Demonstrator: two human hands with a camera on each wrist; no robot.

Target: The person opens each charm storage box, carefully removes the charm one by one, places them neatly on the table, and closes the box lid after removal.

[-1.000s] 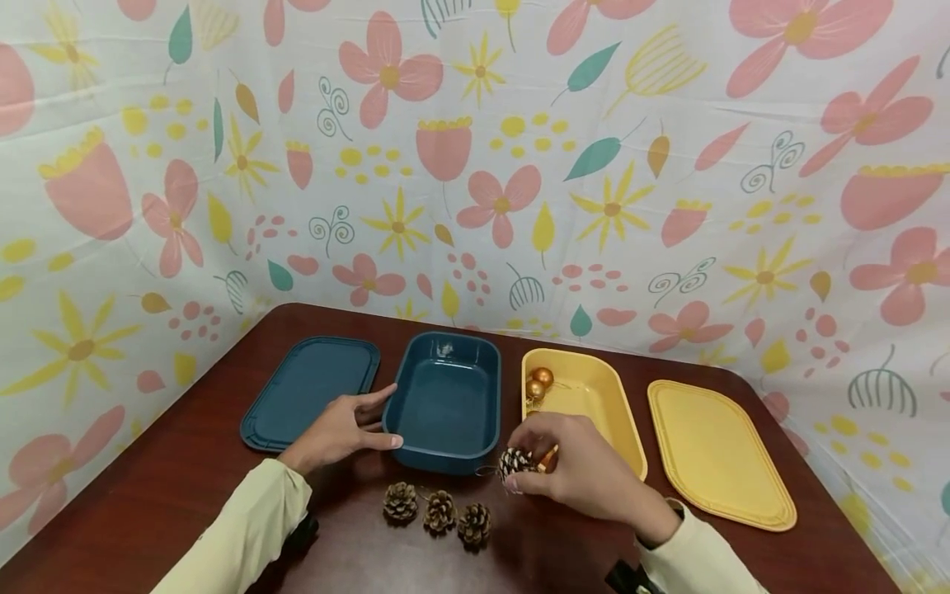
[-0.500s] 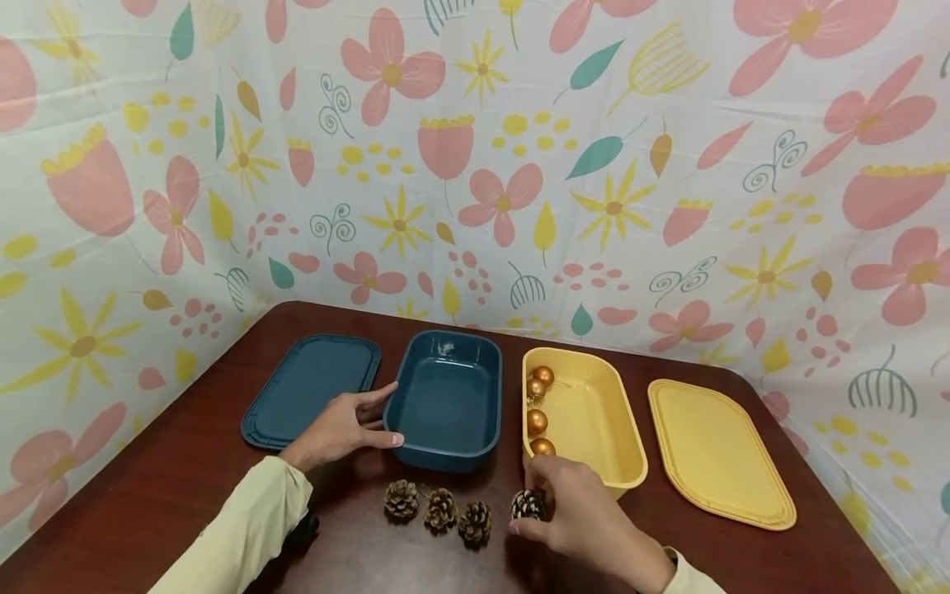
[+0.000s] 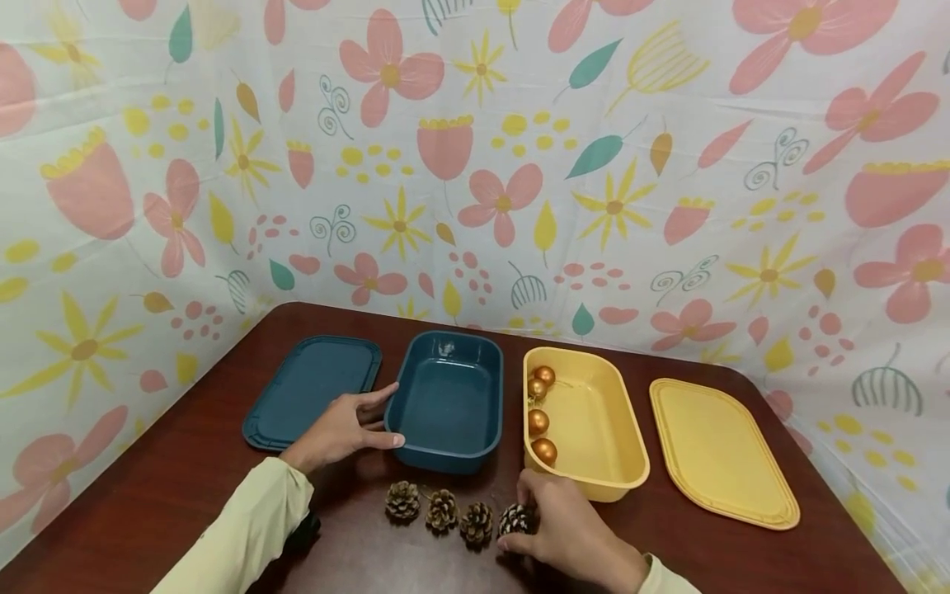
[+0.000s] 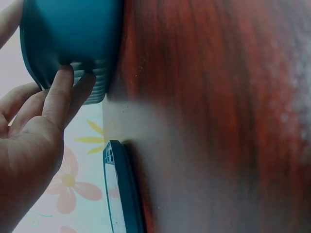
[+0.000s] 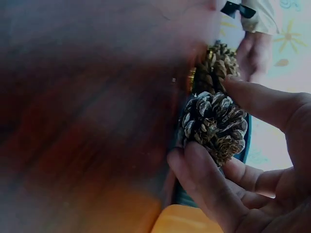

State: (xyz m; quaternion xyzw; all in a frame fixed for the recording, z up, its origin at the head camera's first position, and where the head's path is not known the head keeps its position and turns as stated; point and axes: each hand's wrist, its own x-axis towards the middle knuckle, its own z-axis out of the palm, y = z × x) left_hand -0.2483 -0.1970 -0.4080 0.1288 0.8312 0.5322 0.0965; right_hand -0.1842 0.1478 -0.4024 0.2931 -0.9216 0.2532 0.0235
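A pine cone with white-tipped scales [image 3: 514, 520] is between the thumb and fingers of my right hand [image 3: 570, 528], low over the table in front of the yellow box. In the right wrist view this pine cone [image 5: 216, 124] shows its base, with fingertips against its lower side. Just left of it, several brown pine cones [image 3: 442, 511] stand in a row. My left hand [image 3: 343, 431] rests against the near left corner of the blue box [image 3: 445, 396], thumb on the rim. In the left wrist view its extended fingers [image 4: 59, 92] touch the outer wall.
To the right stands the yellow box [image 3: 594, 412], with several copper-coloured balls [image 3: 545, 451] along its left wall. A yellow lid [image 3: 723, 454] lies beyond it on the right. A blue lid [image 3: 312, 392] lies left of the blue box. Behind the table [image 3: 148, 495] hangs a flowered cloth [image 3: 475, 165].
My right hand has brought the white-tipped pine cone down from the yellow box's near left corner to the right end of the row. The left hand stays at the blue box.
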